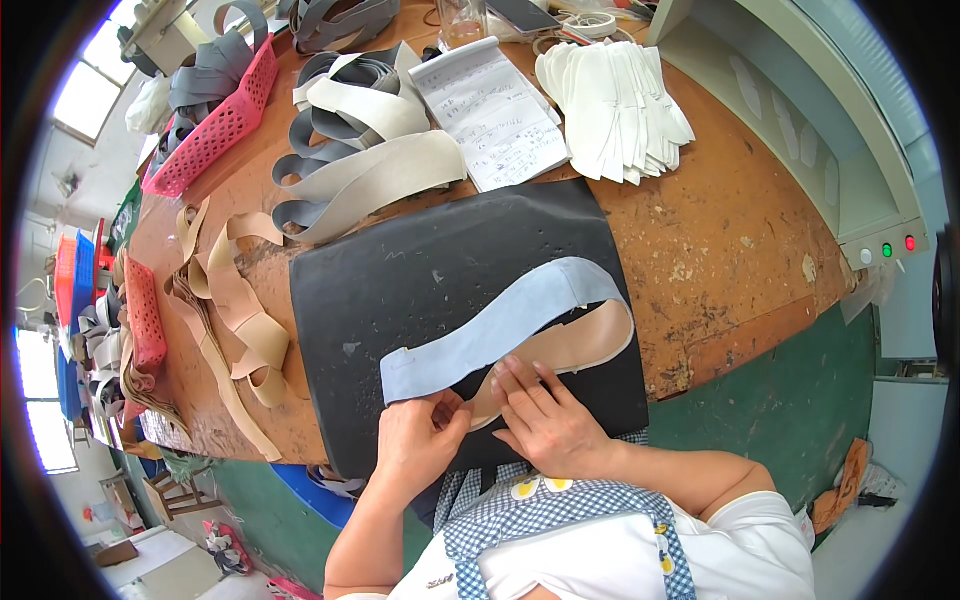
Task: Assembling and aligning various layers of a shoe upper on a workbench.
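A looped strip, light blue outside and beige inside, stands on edge on a black mat. My left hand is closed, thumb and fingers pinching the strip near its left end; its fingertips are partly hidden. The fingers of my right hand are stretched out, resting against the beige inner face at the near side. From there the strip curves round to the right and back in one bend.
Peach strips lie left of the mat, and grey-beige bands behind it. A written notepad and white shaped pieces sit farther back. Pink baskets stand far left; a pale machine is at right.
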### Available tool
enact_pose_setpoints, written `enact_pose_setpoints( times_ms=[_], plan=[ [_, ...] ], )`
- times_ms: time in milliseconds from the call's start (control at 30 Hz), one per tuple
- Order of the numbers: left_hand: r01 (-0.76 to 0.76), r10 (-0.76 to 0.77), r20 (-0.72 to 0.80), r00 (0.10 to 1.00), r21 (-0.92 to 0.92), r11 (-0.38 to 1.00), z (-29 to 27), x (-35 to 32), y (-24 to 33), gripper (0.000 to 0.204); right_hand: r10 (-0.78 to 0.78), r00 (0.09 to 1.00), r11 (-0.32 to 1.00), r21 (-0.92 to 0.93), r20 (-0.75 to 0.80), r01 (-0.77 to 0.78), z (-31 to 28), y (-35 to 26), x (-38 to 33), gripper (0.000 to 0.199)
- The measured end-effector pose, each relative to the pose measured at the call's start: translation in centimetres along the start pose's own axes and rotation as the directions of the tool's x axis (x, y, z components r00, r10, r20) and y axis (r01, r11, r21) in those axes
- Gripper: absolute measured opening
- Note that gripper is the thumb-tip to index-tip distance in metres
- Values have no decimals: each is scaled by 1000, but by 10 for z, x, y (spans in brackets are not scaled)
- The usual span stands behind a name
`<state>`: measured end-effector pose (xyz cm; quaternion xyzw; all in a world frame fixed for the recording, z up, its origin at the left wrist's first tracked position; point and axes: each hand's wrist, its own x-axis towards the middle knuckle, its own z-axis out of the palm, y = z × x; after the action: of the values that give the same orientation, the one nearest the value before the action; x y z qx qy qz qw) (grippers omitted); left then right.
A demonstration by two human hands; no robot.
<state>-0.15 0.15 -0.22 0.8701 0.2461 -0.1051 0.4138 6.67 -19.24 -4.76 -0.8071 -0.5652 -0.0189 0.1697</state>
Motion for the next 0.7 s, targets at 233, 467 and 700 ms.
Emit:
enact_pose_setpoints(
  times_ms=[233,467,700],
  plan=[
    [-5,5,-5,1000,-1,1000,1,0,-1,16,1,1000,1000,1,0,-1,1,0,0,63],
    [-3,3,-7,1000,0,1000,1,0,-2,17,-5,1000,1000,-12,1,5,0,0,0,63],
    [6,-6,0,1000,1,1000,0,0,-1,18,-4,1000,1000,-7,0,4,1,0,0,62]
  ],
)
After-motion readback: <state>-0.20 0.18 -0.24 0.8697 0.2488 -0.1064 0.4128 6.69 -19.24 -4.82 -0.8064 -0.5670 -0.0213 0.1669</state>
